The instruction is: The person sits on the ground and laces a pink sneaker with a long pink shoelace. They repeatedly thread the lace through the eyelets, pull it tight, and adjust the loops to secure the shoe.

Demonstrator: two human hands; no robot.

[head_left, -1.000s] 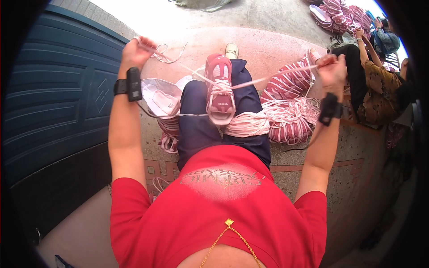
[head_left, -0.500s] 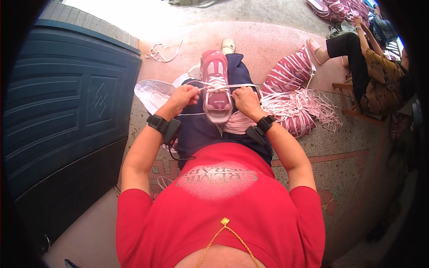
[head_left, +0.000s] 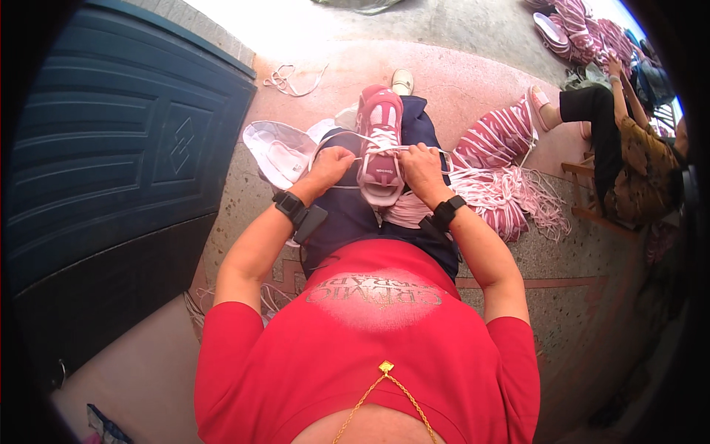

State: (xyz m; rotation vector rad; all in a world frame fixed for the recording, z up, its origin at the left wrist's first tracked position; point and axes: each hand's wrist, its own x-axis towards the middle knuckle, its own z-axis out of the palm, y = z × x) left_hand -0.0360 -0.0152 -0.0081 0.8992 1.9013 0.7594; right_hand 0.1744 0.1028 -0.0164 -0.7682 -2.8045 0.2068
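Resting lengthwise on the dark blue trousers, a pink sneaker was set between the two hands, its toe pointed away from the body and its heel opening turned toward it. White lace was threaded across its front, with strands drawn out to both sides. The left hand was curled just beside the shoe's left edge, and a strand was pinched in its bent fingers; above it, a loop was curved over the left thigh. The right hand was placed at the shoe's right edge, where another strand was gripped between thumb and fingertips. A black band was worn at each wrist.

Pale pink strands were laid over the right thigh, partly covered by the right forearm. Beyond the right leg, a bundle of pink pieces was wound with white cord, and a tangle of laces was heaped just beside it. A pale shoe piece was placed by the left leg. Farther right, a wooden stool was occupied by a co-worker.
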